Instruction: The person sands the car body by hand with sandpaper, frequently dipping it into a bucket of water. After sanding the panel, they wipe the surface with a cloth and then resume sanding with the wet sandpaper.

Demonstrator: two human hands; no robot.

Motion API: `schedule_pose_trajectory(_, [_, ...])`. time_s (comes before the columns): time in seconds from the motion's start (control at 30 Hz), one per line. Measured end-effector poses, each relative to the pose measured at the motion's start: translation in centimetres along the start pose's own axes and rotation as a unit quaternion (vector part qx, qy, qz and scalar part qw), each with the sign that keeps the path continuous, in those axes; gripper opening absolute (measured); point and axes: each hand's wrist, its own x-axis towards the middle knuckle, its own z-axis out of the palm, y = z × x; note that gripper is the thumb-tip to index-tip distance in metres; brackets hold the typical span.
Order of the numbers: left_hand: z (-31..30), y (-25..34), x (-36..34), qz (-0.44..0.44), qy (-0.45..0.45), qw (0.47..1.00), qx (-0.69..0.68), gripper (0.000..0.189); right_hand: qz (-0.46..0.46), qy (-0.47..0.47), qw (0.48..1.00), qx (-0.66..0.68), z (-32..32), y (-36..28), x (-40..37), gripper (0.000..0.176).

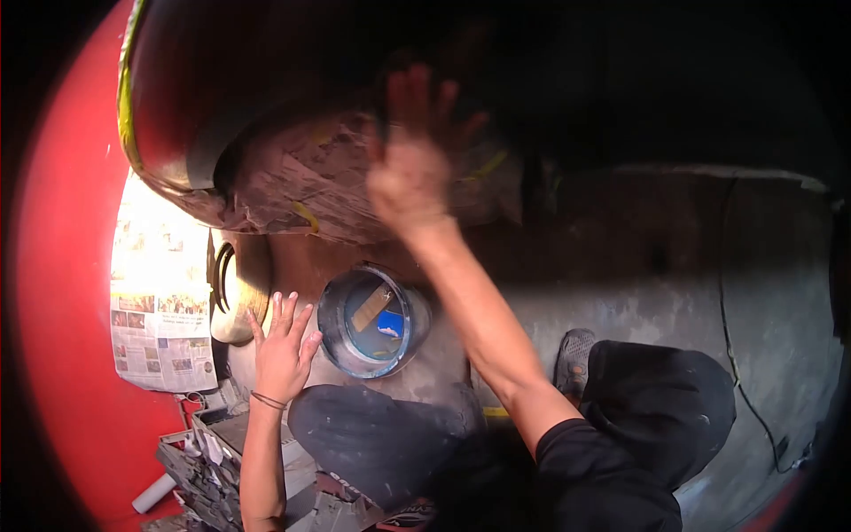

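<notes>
My right hand is raised over the dark, glossy vehicle panel, its fingers spread and blurred by motion; nothing shows in it. Below it, crumpled masking paper with bits of yellow tape covers the wheel-arch area. My left hand hangs in the air with fingers apart, just left of a dark bucket. Inside the bucket are water, a tan block and a blue piece. Yellow-green tape runs along the panel's left edge.
A red panel stands at the left, with newspaper hung on it. Beside it is a tyre-like round object. A box of scraps sits lower left. A cable crosses the concrete floor at right.
</notes>
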Motion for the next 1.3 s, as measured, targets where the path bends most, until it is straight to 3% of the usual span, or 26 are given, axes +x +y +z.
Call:
schedule_pose_trajectory(0.07, [-0.2, -0.9, -1.0, -0.023, 0.012, 0.999, -0.040, 0.051, 0.121, 0.023, 0.979, 0.160, 1.9, 6.2, -2.1, 0.074])
schedule_pose_trajectory(0.17, [1.0, -3.9, -3.0, -0.093, 0.012, 0.986, -0.139, 0.051, 0.036, 0.042, 0.993, 0.108, 2.1, 3.6, -1.2, 0.068])
schedule_pose_trajectory(0.3, [9.3, -8.4, -2.6, -0.129, -0.013, 0.938, -0.322, 0.052, -0.029, 0.064, 0.997, 0.021, 1.2, 0.7, -1.0, 0.063])
schedule_pose_trajectory(0.37, [13.8, -9.6, -3.5, -0.085, -0.012, 0.949, -0.304, 0.046, -0.023, 0.080, 0.996, -0.017, 2.5, 6.3, -3.5, 0.062])
schedule_pose_trajectory(0.47, [19.8, -8.4, -4.3, -0.071, 0.092, 0.929, -0.350, 0.036, 0.009, 0.100, 0.993, -0.063, 1.5, 15.6, -5.3, 0.062])
schedule_pose_trajectory(0.53, [22.4, -6.2, -4.0, -0.061, 0.166, 0.896, -0.408, 0.025, 0.011, 0.046, 0.998, -0.050, 0.6, 18.1, -4.6, 0.061])
schedule_pose_trajectory(0.57, [23.4, -5.3, -3.7, -0.054, 0.145, 0.915, -0.373, 0.022, 0.141, 0.021, 0.983, 0.114, -0.8, 12.1, -4.5, 0.058])
schedule_pose_trajectory(0.6, [24.4, -4.6, -3.5, -0.066, 0.143, 0.918, -0.365, 0.021, 0.273, -0.008, 0.926, 0.260, -2.4, 5.3, -5.0, 0.057])
schedule_pose_trajectory(0.63, [25.0, -4.0, -3.2, -0.073, 0.144, 0.921, -0.356, 0.021, 0.227, -0.003, 0.940, 0.256, -2.1, 3.4, -5.8, 0.052])
schedule_pose_trajectory(0.73, [26.2, -3.2, -2.8, -0.090, 0.174, 0.920, -0.339, 0.022, 0.155, -0.211, 0.949, 0.176, -0.1, -2.0, -9.8, 0.041])
schedule_pose_trajectory(0.77, [28.0, -3.0, -2.2, -0.099, 0.237, 0.906, -0.335, 0.029, 0.142, -0.298, 0.925, 0.190, 1.3, -2.7, -11.6, 0.039])
schedule_pose_trajectory(0.87, [26.1, -1.7, -1.3, -0.168, 0.272, 0.869, -0.377, 0.054, 0.087, -0.543, 0.805, 0.222, 5.0, -6.8, -16.1, 0.039])
schedule_pose_trajectory(0.9, [26.0, -1.6, -0.8, -0.178, 0.291, 0.852, -0.398, 0.078, 0.139, -0.608, 0.741, 0.249, 6.2, -8.0, -17.6, 0.040])
schedule_pose_trajectory(0.93, [25.3, -1.8, -0.3, -0.162, 0.337, 0.816, -0.441, 0.084, 0.190, -0.664, 0.670, 0.273, 7.4, -9.0, -18.9, 0.041])
schedule_pose_trajectory(1.0, [23.3, -3.0, -0.6, -0.106, 0.241, 0.612, -0.746, 0.071, 0.179, -0.725, 0.593, 0.301, 9.6, -10.3, -20.8, 0.045])
schedule_pose_trajectory(1.03, [23.2, -3.4, -0.9, -0.160, 0.199, 0.659, -0.707, 0.063, 0.209, -0.743, 0.553, 0.314, 10.0, -11.0, -21.1, 0.046])
schedule_pose_trajectory(1.1, [23.4, -4.3, -1.4, -0.256, 0.102, 0.743, -0.610, 0.048, 0.194, -0.754, 0.550, 0.302, 10.9, -11.2, -22.8, 0.050])
schedule_pose_trajectory(1.13, [24.2, -4.0, -1.2, -0.249, 0.164, 0.779, -0.552, 0.043, 0.200, -0.752, 0.556, 0.293, 11.8, -10.2, -24.3, 0.050])
schedule_pose_trajectory(1.17, [25.9, -2.9, -1.1, -0.241, 0.226, 0.807, -0.490, 0.037, 0.126, -0.764, 0.579, 0.255, 13.1, -9.1, -25.2, 0.049])
schedule_pose_trajectory(1.2, [27.6, -2.1, -0.8, -0.235, 0.289, 0.826, -0.424, 0.032, 0.026, -0.746, 0.637, 0.189, 13.8, -8.5, -25.9, 0.049])
schedule_pose_trajectory(1.27, [28.4, -1.6, -0.4, -0.253, 0.346, 0.803, -0.413, 0.033, 0.074, -0.706, 0.673, 0.205, 13.6, -8.1, -27.2, 0.061])
schedule_pose_trajectory(1.3, [26.9, -1.4, -0.3, -0.262, 0.363, 0.785, -0.429, 0.032, 0.118, -0.712, 0.651, 0.235, 13.6, -7.9, -27.3, 0.058])
